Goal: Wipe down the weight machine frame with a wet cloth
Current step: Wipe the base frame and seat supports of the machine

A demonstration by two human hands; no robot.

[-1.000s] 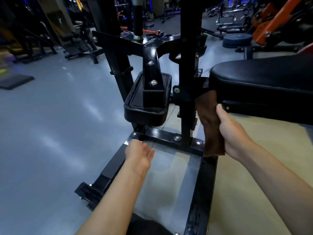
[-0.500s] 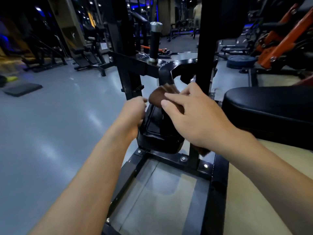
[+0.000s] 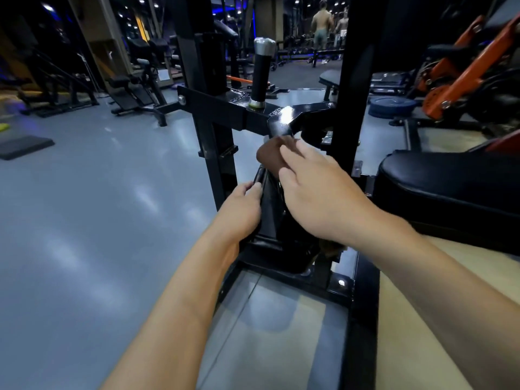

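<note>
While gym floor (image 3: 98, 220) gleams grey — right hand (image 3: 318, 198) presses cloth (image 3: 268, 159).

Open grey floor (image 3: 92, 220) lies left of the black frame post (image 3: 213, 153), giving free passage there. To the right, the padded seat (image 3: 450, 187) and a tall black upright (image 3: 349, 108) crowd close, and the upright peg (image 3: 261, 74) stands ahead.

Cloth (image 3: 271, 157) lies on the pad (image 3: 281, 220), seat (image 3: 450, 187) right.
</note>
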